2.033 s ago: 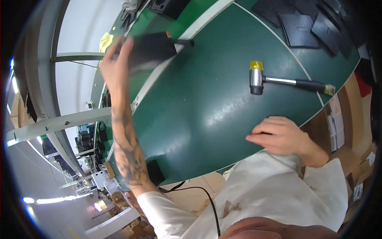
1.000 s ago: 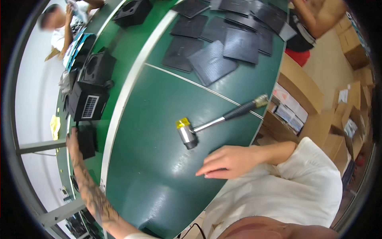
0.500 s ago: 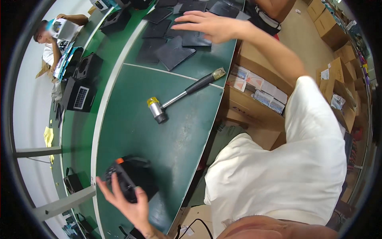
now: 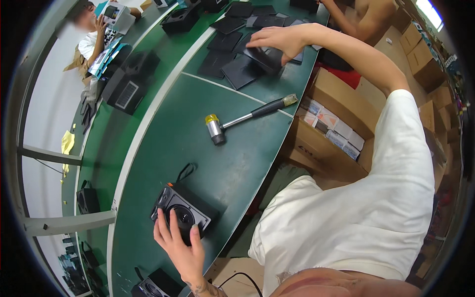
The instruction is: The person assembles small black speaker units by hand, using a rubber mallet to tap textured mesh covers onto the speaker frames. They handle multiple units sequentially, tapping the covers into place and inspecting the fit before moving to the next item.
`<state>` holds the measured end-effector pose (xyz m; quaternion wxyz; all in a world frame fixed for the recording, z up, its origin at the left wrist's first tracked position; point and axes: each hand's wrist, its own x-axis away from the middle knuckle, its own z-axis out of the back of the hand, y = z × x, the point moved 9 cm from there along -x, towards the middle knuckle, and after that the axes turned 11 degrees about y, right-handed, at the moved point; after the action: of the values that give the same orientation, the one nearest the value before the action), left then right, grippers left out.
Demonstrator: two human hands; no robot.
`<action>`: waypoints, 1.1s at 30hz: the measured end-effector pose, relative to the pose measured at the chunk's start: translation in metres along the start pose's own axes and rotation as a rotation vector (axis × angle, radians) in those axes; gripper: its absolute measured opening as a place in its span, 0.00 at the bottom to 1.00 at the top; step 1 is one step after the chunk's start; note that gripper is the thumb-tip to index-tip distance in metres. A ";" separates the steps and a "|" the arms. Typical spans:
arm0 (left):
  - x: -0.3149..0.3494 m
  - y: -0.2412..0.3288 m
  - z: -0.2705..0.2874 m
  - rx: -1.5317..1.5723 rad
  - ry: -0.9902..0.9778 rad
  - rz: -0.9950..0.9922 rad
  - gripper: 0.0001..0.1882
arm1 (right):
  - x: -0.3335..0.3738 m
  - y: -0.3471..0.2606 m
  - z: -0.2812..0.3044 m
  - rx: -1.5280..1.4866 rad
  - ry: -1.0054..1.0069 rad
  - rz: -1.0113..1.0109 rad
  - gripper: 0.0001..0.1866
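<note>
A black box speaker with a round cone, a wrist strap and an orange mark stands on the green bench near me. Across its front lie the outstretched fingers of my left hand, thumb apart from them. At the far end of the bench, my right hand grips a square black speaker grille, tilted up and slightly blurred. Several more flat black grilles are spread beneath and around it. Between my hands lies a mallet with a yellow face and a black handle.
An open carton of small packets stands by the bench's right edge. Left of a pale rail runs a green conveyor with several black speakers. A co-worker at the far left holds a box; another person sits at the far right.
My right hand has taken hold of a grille and lifted it at an angle. The speaker under my left hand has turned so its cone shows. The whole view has shifted.
</note>
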<state>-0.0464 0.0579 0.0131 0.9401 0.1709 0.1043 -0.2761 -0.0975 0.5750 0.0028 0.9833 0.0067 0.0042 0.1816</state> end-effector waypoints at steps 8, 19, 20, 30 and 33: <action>-0.018 -0.034 0.010 0.262 0.271 0.029 0.19 | -0.046 -0.075 -0.015 -0.376 0.076 -0.046 0.54; 0.001 -0.098 -0.006 0.505 0.545 0.182 0.18 | -0.082 -0.097 -0.020 -0.227 0.121 0.002 0.46; 0.002 -0.103 -0.008 0.513 0.535 0.198 0.18 | -0.081 -0.094 -0.027 -0.125 0.146 0.049 0.46; 0.006 -0.109 -0.008 0.564 0.527 0.211 0.17 | -0.102 -0.119 -0.047 -0.016 0.031 -0.030 0.49; 0.005 -0.108 -0.007 0.577 0.531 0.200 0.16 | -0.101 -0.132 -0.045 -0.018 0.128 -0.009 0.47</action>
<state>-0.1030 -0.0274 -0.0238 0.8160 0.5025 0.2447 -0.1474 -0.1455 0.4163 -0.0432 0.9819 -0.0140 0.0654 0.1775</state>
